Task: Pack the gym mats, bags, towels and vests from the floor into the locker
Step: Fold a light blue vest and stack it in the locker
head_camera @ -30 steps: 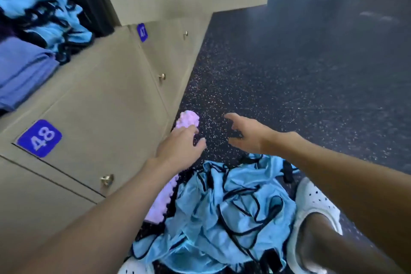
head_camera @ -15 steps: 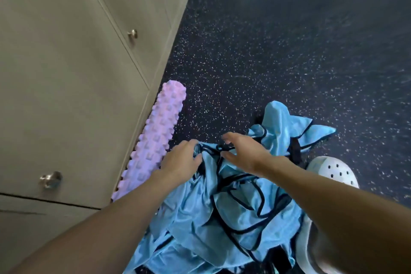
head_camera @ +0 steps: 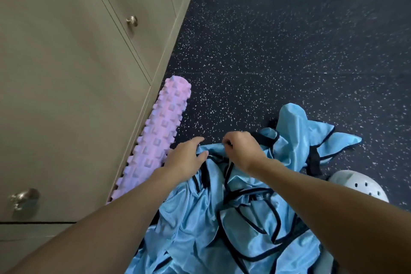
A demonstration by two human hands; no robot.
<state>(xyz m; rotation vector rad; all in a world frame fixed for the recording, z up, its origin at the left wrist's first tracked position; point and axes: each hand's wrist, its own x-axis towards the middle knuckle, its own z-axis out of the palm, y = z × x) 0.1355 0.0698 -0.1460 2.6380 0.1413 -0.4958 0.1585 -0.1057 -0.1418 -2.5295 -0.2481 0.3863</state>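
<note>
Head camera, looking down: the vests (head_camera: 233,218) lie in one crumpled heap on the floor, light blue shiny cloth edged in black. The heap fills the lower middle of my view and runs off the bottom edge. One flap stands up at its far right side.

My right hand (head_camera: 241,149) sits at the far edge of the heap, fingers curled in tight with a fold of blue cloth pinched in them. My left hand (head_camera: 185,158) lies just beside it on the heap's far left corner, fingers stretched forward and thumb laid on the cloth. A bit of fabric shows between thumb and forefinger, but I cannot tell whether it is gripped or merely touched. The two hands are near each other, not touching. Both forearms are bare.

Just left of the left hand a pink-lilac foam roller (head_camera: 155,140) with rows of studs lies on the floor along the foot of the lockers (head_camera: 66,73). The locker doors in view are beige and closed, each with a round metal knob (head_camera: 131,21). The floor (head_camera: 278,51) is dark, flecked with white. At the right, beside the heap, the toe of a white perforated shoe (head_camera: 358,184) shows.
</note>
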